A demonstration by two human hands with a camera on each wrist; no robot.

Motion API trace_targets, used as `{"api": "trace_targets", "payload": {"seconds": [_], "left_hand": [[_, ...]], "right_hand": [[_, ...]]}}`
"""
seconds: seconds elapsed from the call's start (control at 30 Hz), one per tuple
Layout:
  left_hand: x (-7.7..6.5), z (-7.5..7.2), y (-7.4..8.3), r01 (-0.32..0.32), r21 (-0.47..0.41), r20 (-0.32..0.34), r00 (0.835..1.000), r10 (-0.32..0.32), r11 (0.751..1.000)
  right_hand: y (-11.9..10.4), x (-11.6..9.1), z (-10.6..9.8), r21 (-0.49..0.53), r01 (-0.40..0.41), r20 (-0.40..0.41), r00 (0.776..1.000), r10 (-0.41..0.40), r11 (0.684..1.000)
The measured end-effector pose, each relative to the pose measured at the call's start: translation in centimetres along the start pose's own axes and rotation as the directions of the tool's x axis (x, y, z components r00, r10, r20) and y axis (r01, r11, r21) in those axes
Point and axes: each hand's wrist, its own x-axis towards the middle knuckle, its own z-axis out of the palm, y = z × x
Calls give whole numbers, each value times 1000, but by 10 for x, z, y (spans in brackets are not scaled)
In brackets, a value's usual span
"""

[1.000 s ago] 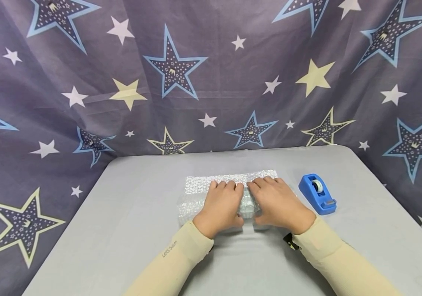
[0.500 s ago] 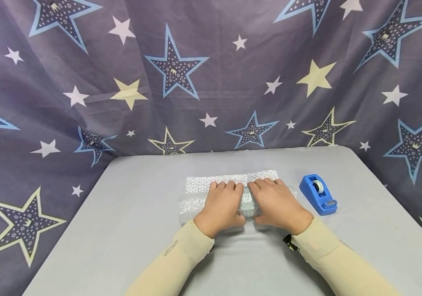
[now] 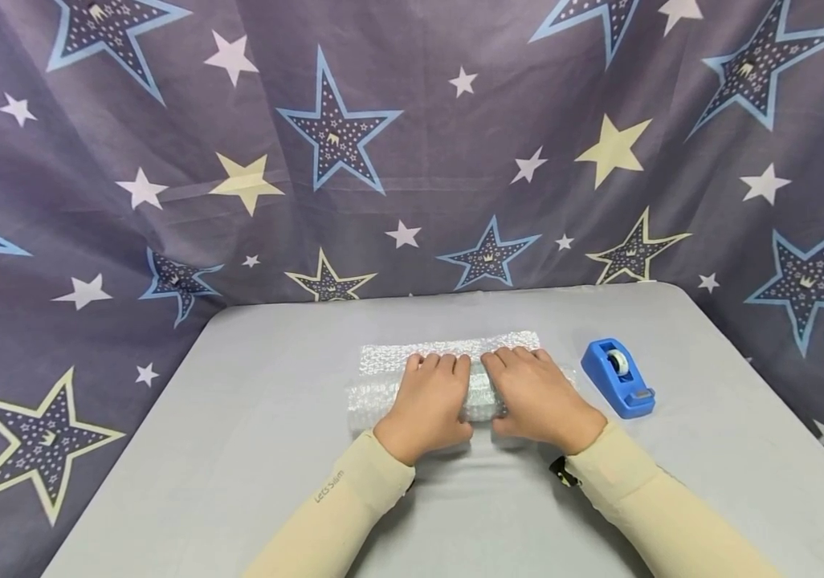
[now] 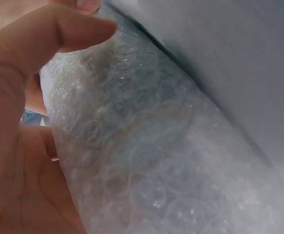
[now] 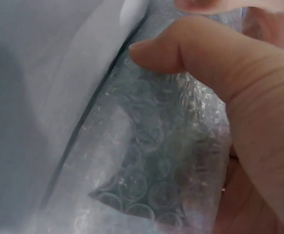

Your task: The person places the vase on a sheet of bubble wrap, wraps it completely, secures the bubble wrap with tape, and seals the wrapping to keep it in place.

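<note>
A clear bubble wrap roll (image 3: 372, 399) lies across the middle of the table, with a flat strip of bubble wrap (image 3: 390, 358) stretching out behind it. Something greenish shows faintly through the layers; its kind is hidden. My left hand (image 3: 430, 405) grips the roll left of its middle, fingers over the top and thumb on the near side. Close beside it, my right hand (image 3: 542, 397) holds the roll the same way. In the left wrist view the left thumb (image 4: 78, 29) presses the bubble wrap; the right thumb (image 5: 176, 46) does likewise in the right wrist view.
A blue tape dispenser (image 3: 618, 379) with a roll of tape stands right of the right hand. The pale grey table (image 3: 253, 417) ends at the back against a dark curtain (image 3: 412, 160) printed with stars.
</note>
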Motion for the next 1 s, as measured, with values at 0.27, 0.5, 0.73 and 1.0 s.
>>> {"api": "trace_targets", "payload": {"seconds": [0.27, 0.5, 0.73, 1.0], "left_hand": [[1, 1, 0, 24, 73, 3, 1000, -25, 997], [0, 1, 3, 28, 119, -22, 999, -25, 992], [0, 2, 4, 27, 120, -28, 999, -24, 992], [1, 3, 2, 17, 95, -21, 1000, -16, 995]], "right_hand": [[0, 1, 1, 0, -9, 2, 1000, 9, 1000], [0, 0, 1, 6, -11, -4, 1000, 11, 1000], [-1, 0, 1, 12, -11, -4, 1000, 11, 1000], [0, 0, 2, 11, -16, -9, 1000, 16, 1000]]}}
